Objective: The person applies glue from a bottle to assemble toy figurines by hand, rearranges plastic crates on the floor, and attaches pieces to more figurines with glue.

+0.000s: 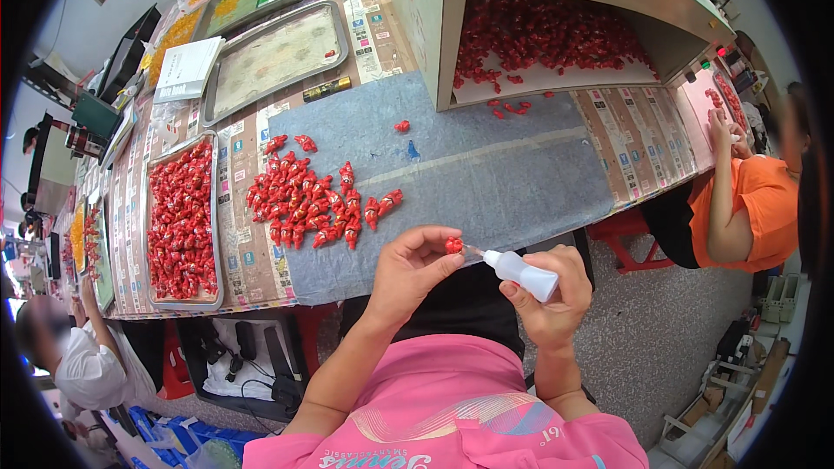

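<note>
Between the thumb and fingers of my left hand (415,267) is a small red figurine (453,246), held just past the table's front edge. My right hand (556,293) is wrapped round a white squeeze bottle (525,275) tilted to the left. Its thin nozzle tip points at the figurine and is at or very near it; I cannot tell whether they touch. On the grey cloth (486,165) ahead of my left hand lies a loose pile of similar red figurines (304,200). One more red piece (402,126) lies apart, farther back.
A metal tray (217,269) full of red figurines stands at the left. Behind it are a nearly bare tray (276,56), a white booklet (187,68) and a battery-like cylinder (327,89). An open-fronted box (426,35) holds many red pieces. Co-workers sit at both sides.
</note>
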The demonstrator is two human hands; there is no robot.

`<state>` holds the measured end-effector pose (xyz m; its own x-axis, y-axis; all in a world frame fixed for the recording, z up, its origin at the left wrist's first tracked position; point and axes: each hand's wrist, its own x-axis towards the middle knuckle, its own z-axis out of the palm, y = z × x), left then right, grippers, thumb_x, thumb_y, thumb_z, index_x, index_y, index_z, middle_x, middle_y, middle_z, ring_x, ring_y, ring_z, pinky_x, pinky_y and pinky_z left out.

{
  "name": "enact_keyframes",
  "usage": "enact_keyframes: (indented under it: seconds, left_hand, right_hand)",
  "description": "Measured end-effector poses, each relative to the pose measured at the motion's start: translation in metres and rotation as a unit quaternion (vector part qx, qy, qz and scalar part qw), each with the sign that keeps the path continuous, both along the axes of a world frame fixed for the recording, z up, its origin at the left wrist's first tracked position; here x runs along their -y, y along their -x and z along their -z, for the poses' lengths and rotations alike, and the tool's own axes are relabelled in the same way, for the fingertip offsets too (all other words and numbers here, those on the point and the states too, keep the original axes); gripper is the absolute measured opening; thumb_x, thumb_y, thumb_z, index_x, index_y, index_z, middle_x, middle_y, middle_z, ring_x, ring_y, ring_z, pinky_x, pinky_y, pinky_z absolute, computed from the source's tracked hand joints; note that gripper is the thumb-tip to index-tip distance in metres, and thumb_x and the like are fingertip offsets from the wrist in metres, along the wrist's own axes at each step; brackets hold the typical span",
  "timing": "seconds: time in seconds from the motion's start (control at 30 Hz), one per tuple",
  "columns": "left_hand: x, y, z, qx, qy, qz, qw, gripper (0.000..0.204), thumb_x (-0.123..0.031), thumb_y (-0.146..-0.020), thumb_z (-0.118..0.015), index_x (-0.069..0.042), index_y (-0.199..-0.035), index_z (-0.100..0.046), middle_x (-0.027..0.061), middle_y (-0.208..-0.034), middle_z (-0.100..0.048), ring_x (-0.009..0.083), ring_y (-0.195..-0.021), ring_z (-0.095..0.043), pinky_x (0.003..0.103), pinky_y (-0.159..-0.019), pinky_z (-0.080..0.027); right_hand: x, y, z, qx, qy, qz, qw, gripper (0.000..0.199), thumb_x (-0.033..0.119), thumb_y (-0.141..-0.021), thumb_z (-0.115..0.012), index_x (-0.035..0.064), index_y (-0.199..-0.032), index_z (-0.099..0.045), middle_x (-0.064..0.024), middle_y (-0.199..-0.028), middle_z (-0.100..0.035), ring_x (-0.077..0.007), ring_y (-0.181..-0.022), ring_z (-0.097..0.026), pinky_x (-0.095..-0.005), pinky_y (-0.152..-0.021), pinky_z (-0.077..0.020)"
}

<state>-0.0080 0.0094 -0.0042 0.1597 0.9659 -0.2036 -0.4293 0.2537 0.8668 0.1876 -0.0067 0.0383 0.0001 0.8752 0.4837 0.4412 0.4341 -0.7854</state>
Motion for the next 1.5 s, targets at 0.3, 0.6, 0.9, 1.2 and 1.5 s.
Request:
enact_keyframes:
  seconds: [0.3, 0.6, 0.9, 1.2, 1.5]
  left_hand:
    - [0.001, 0.000, 0.000, 0.009, 0.002, -0.001, 1.000, 0.028, 0.003, -0.083, -0.070, 0.001, -0.109, -0.063, 0.0046, -0.097, -0.066, 0.0103, -0.091, -0.062, 0.025, -0.085, -0.051]
    - [0.000, -0.001, 0.000, 0.007, -0.004, 0.001, 1.000, 0.028, 0.007, -0.082, -0.069, 0.001, -0.108, -0.063, 0.0076, -0.099, -0.066, 0.0150, -0.094, -0.064, 0.029, -0.087, -0.052]
    - [0.000, 0.000, 0.002, 0.008, -0.009, 0.002, 1.000, 0.028, 0.007, -0.082, -0.069, 0.001, -0.108, -0.063, 0.0080, -0.099, -0.067, 0.0159, -0.096, -0.064, 0.030, -0.088, -0.052]
    - [0.000, 0.001, 0.003, 0.004, -0.010, 0.011, 1.000, 0.028, 0.005, -0.083, -0.069, 0.002, -0.110, -0.063, 0.0059, -0.099, -0.066, 0.0122, -0.094, -0.063, 0.026, -0.087, -0.051]
    - [0.000, 0.003, 0.000, 0.005, -0.006, 0.007, 1.000, 0.029, 0.003, -0.084, -0.069, 0.002, -0.112, -0.062, 0.0068, -0.100, -0.066, 0.0137, -0.095, -0.064, 0.027, -0.087, -0.052]
  right_hand:
    - [0.002, 0.000, -0.003, 0.009, -0.009, -0.002, 1.000, 0.039, 0.029, -0.071, -0.085, 0.0041, -0.092, -0.064, -0.0051, -0.079, -0.058, -0.0170, -0.068, -0.051, -0.0289, -0.060, -0.0399]
    - [0.001, -0.001, -0.008, 0.016, -0.011, -0.015, 1.000, 0.031, 0.017, -0.069, -0.085, 0.0031, -0.089, -0.066, -0.0080, -0.081, -0.064, -0.0190, -0.068, -0.058, -0.0294, -0.057, -0.0461]
    - [0.003, 0.000, -0.009, 0.010, 0.004, -0.012, 1.000, 0.032, 0.018, -0.068, -0.086, 0.0029, -0.089, -0.066, -0.0083, -0.082, -0.065, -0.0198, -0.068, -0.058, -0.0304, -0.058, -0.0465]
    - [0.001, 0.001, -0.008, 0.003, -0.002, -0.007, 1.000, 0.032, 0.015, -0.067, -0.086, 0.0029, -0.090, -0.066, -0.0081, -0.083, -0.065, -0.0201, -0.069, -0.058, -0.0300, -0.059, -0.0465]
    - [-0.002, -0.001, -0.001, -0.020, 0.002, 0.013, 1.000, 0.037, 0.021, -0.070, -0.085, 0.0025, -0.094, -0.063, -0.0055, -0.081, -0.058, -0.0160, -0.072, -0.054, -0.0278, -0.061, -0.0426]
